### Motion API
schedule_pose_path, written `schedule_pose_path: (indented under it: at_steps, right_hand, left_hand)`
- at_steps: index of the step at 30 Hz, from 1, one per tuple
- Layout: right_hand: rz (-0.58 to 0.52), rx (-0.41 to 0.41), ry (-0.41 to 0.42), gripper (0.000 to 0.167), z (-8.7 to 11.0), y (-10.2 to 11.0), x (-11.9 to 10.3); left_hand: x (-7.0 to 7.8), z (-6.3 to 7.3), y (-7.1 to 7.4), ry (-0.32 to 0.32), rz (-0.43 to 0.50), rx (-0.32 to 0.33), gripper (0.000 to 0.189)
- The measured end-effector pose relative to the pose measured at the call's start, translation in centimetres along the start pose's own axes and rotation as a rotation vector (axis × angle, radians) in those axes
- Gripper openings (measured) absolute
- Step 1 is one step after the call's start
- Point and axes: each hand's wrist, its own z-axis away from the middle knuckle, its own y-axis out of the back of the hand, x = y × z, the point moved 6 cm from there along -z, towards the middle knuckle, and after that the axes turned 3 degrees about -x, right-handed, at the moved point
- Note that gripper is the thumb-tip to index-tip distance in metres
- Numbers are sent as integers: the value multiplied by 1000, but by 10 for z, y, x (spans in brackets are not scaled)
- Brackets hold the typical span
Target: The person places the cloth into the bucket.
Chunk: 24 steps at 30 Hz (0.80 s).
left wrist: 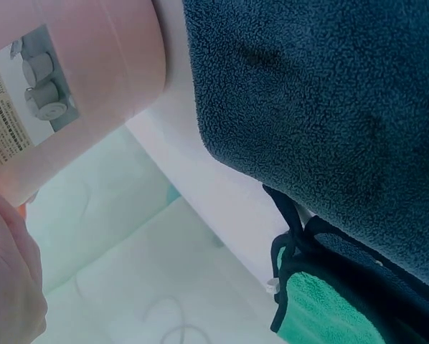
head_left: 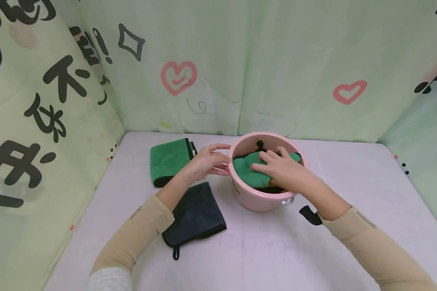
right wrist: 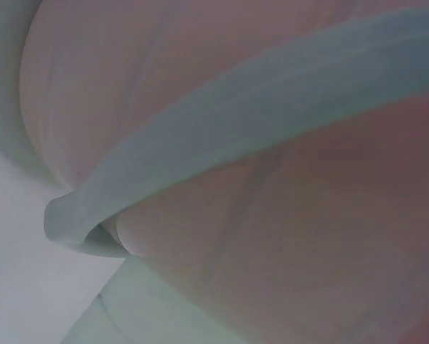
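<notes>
A pink bucket [head_left: 253,202] stands on the table with a green cloth [head_left: 248,167] and darker cloth inside it. My right hand [head_left: 285,169] reaches in over the near right rim, its spread fingers pressing on the green cloth. At the bucket's left rim, the fingertips of my left hand [head_left: 207,161] touch the outside with fingers extended. A folded green towel [head_left: 169,157] with black edging lies left of that hand. Nearer, partly under the left forearm, is a folded dark blue towel [head_left: 198,212] with a hanging loop. The right wrist view shows the bucket's pale handle [right wrist: 222,122], but neither hand.
The table [head_left: 269,254] has a pale lilac cover. Light green curtains [head_left: 295,60] with printed hearts and characters enclose its back and sides. A printed label [left wrist: 28,100] is on the bucket's side. A black strap-like piece [head_left: 310,215] sits by the right wrist.
</notes>
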Motion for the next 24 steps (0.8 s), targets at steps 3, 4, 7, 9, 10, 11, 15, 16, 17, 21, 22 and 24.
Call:
schedule_pose_path:
  at_steps: [3, 4, 7, 9, 10, 11, 15, 16, 17, 21, 22, 24]
  right_hand:
    - [14, -20, 12, 46, -4, -6, 0]
    - [19, -26, 16, 45, -5, -8, 0]
    - [39, -45, 22, 45, -8, -12, -1]
    - [56, -64, 25, 46, -9, -14, -1]
    - [67, -75, 26, 46, -10, -15, -2]
    - [77, -89, 25, 46, -10, -16, -2]
    - [126, -158, 19, 48, -12, -23, -2]
    - [135, -174, 19, 49, -12, -24, -2]
    - [147, -188, 21, 49, -13, -25, -2]
    - [179, -224, 34, 47, -13, -28, -3]
    - [182, -226, 36, 47, -13, -29, -3]
    - [187, -230, 39, 46, -12, -29, -3]
  left_hand:
    - [0, -1, -1, 2, -1, -3, 46]
    - [0, -1, -1, 3, 0, -3, 46]
    - [0, -1, -1, 6, -2, -1, 47]
    - [0, -1, 0, 8, -2, 1, 47]
    - [0, -1, 0, 10, -2, 3, 47]
    - [0, 0, 0, 10, -3, 3, 48]
    - [0, 1, -1, 14, -2, 0, 48]
    - [0, 1, -1, 15, -2, 1, 48]
    - [0, 1, -1, 15, -1, 2, 48]
    - [-1, 0, -1, 12, -7, 7, 48]
    - [-1, 0, -1, 10, -8, 7, 48]
    - [-1, 0, -1, 8, -6, 6, 48]
